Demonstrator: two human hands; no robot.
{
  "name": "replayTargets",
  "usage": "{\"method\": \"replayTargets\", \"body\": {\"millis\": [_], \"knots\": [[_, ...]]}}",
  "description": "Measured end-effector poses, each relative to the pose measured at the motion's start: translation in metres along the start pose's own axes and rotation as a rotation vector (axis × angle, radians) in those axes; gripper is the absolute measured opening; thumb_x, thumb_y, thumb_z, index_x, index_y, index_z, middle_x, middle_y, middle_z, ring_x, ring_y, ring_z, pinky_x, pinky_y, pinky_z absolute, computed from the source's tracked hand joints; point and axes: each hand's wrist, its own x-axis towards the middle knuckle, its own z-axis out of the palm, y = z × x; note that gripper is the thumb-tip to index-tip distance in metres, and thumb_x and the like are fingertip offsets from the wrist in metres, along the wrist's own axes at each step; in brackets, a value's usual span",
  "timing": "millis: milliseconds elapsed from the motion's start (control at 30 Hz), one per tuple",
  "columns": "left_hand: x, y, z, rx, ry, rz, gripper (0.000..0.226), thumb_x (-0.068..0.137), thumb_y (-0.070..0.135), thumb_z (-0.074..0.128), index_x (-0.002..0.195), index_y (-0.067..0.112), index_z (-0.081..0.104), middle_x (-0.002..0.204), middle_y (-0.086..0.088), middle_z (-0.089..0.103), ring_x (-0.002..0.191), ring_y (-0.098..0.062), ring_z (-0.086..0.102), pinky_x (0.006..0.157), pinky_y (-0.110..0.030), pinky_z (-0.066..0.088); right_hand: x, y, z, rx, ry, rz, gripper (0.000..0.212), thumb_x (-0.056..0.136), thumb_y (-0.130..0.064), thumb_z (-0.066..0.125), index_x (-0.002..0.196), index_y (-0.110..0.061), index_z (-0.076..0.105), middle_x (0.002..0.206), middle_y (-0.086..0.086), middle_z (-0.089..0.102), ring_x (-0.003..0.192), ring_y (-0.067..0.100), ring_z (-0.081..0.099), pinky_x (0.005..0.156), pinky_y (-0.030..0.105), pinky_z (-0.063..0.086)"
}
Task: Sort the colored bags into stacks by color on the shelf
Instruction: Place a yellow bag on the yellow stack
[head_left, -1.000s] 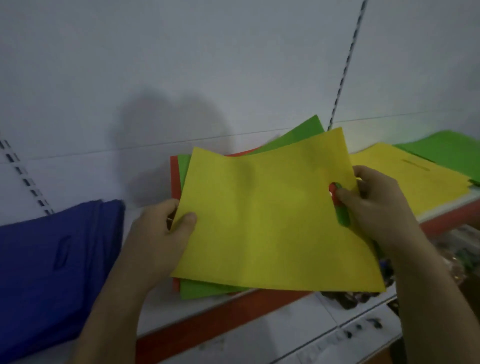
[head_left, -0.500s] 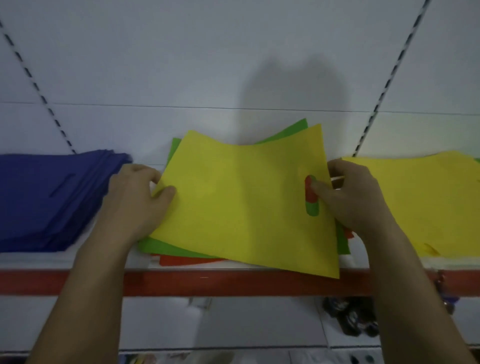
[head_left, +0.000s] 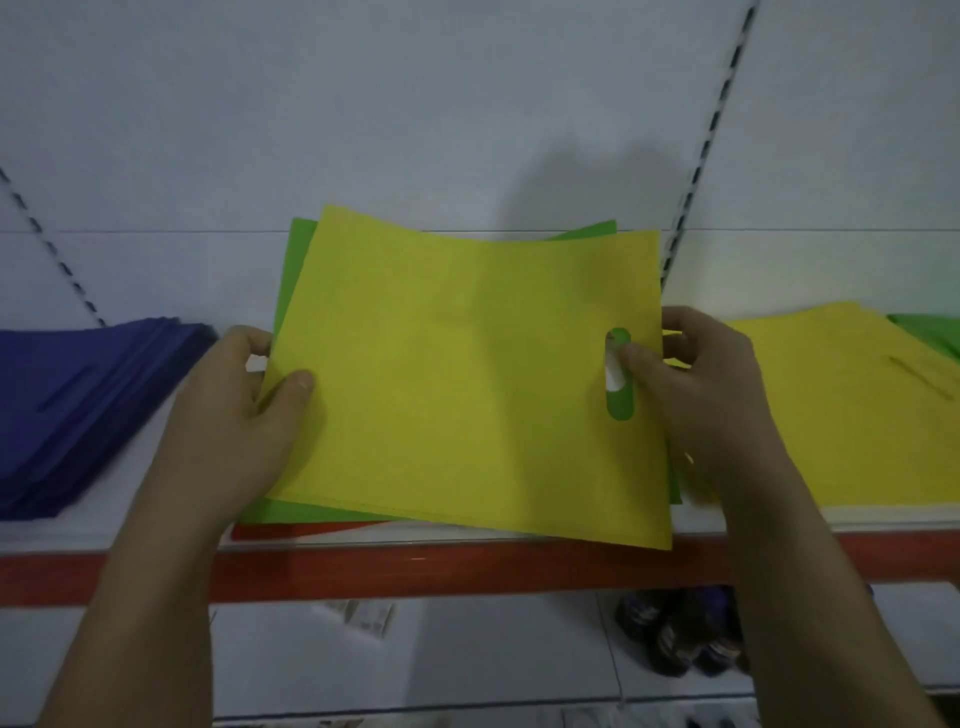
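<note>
The yellow bag (head_left: 457, 374) spans hand to hand above the mixed pile (head_left: 311, 512), left hand (head_left: 244, 415) pinching its left edge, right hand (head_left: 701, 384) pinching its slotted right edge. The yellow stack (head_left: 831, 415) lies just beyond the right hand, the nearer one.

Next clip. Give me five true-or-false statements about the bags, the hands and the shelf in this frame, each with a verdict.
1. The left hand and the right hand both hold the top yellow bag. True.
2. A blue bag lies directly under the held bag. False: a green bag shows under it, with a red bag lower down.
3. The blue stack lies to the left of the hands. True.
4. The yellow stack lies left of the blue stack. False: it lies at the right, beyond the right hand.
5. The shelf edge is red. True.
</note>
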Motion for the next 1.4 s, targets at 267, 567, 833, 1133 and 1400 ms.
{"method": "replayTargets", "body": {"millis": [267,567,833,1133,1400], "knots": [[0.009,0.04,0.049,-0.145,-0.155,0.153,0.053,0.09,0.01,0.067,0.129,0.037,0.043,0.1,0.011,0.069,0.08,-0.005,0.069,0.068,-0.035,0.052,-0.008,-0.003,-0.058,0.019,0.172,0.057,0.015,0.097,-0.016,0.063,0.108,-0.026,0.063,0.078,0.0,0.076,0.066,0.016,0.072,0.051,0.03,0.057],[-0.008,0.08,0.119,-0.099,-0.35,0.267,0.086,0.082,-0.004,0.067,0.145,0.043,0.035,0.112,0.017,0.067,0.095,0.002,0.065,0.077,-0.028,0.049,-0.022,0.031,-0.139,0.027,0.293,0.162,0.048,0.088,-0.021,0.074,0.126,-0.043,0.055,0.117,0.007,0.057,0.107,0.024,0.062,0.078,0.042,0.058],[-0.037,0.152,0.212,-0.112,-0.339,0.321,0.078,0.083,-0.001,0.067,0.14,0.046,0.041,0.104,0.015,0.069,0.087,-0.004,0.068,0.073,-0.039,0.055,0.007,0.068,-0.255,0.168,0.327,0.119,0.04,0.084,-0.005,0.075,0.117,-0.022,0.059,0.095,0.003,0.077,0.079,0.025,0.075,0.06,0.038,0.059],[-0.094,0.259,0.39,-0.12,-0.33,0.212,0.067,0.089,0.016,0.069,0.146,0.038,0.041,0.134,-0.001,0.059,0.116,-0.014,0.061,0.076,-0.029,0.052,0.07,0.133,-0.456,-0.047,0.254,0.05,0.022,0.085,-0.006,0.076,0.1,-0.02,0.067,0.088,-0.004,0.077,0.072,0.015,0.074,0.057,0.029,0.056],[-0.121,0.326,0.494,-0.096,-0.358,0.149,0.037,0.076,0.037,0.073,0.111,0.043,0.064,0.087,0.0,0.066,0.082,-0.019,0.062,0.081,-0.052,0.057,0.119,0.174,-0.573,-0.213,0.249,0.074,0.016,0.085,-0.009,0.076,0.092,-0.02,0.067,0.092,-0.001,0.075,0.066,0.008,0.069,0.052,0.022,0.054]]}}
